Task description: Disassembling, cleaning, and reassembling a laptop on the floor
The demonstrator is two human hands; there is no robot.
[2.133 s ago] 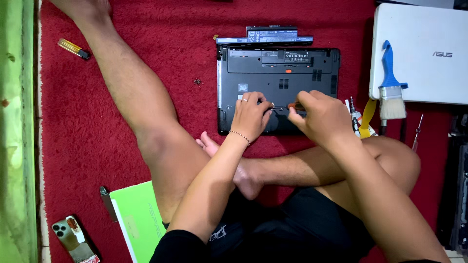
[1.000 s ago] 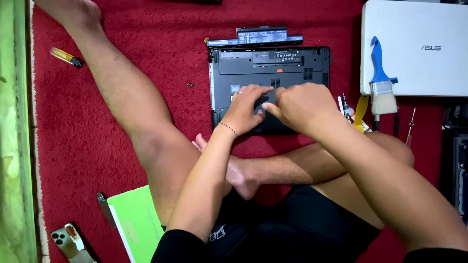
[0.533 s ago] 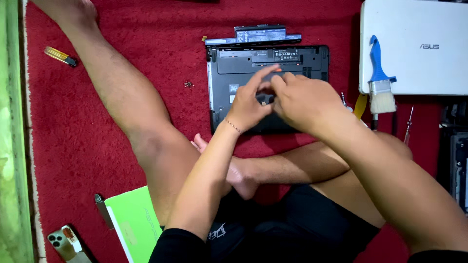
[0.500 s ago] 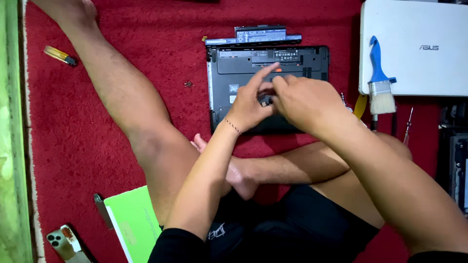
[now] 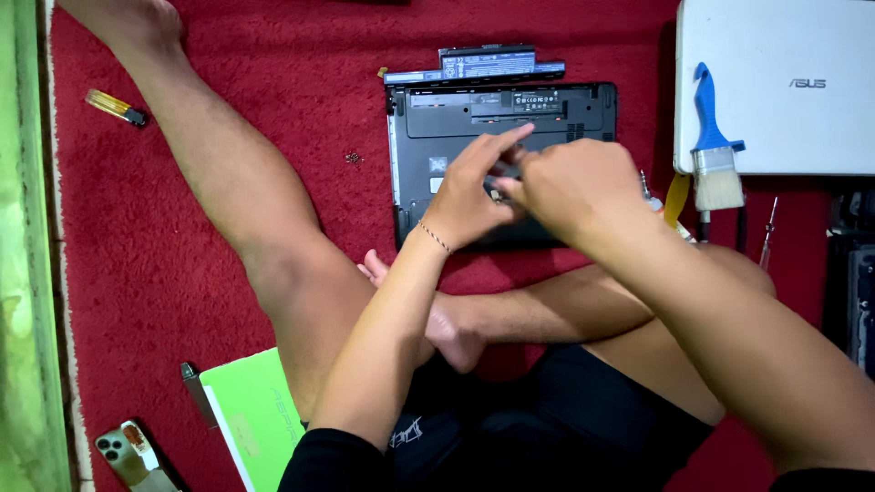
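Resting on upturned black laptop [image 5: 510,114], left hand [image 5: 465,196] spread, right hand [image 5: 570,182] curled, grip unclear

A black laptop [image 5: 456,118] lies on a red carpet [image 5: 301,82], beside a blue-handled brush [image 5: 711,146] and white laptop [image 5: 784,55].

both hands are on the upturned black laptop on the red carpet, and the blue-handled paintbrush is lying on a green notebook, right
Not quite. The head view shows the blue-handled paintbrush lying on the closed white laptop. Both the left hand and right hand are on the upturned black laptop on the red carpet.

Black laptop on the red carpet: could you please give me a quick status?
Both hands, left and right, on upturned black laptop. Grips unclear. Detached battery behind it.
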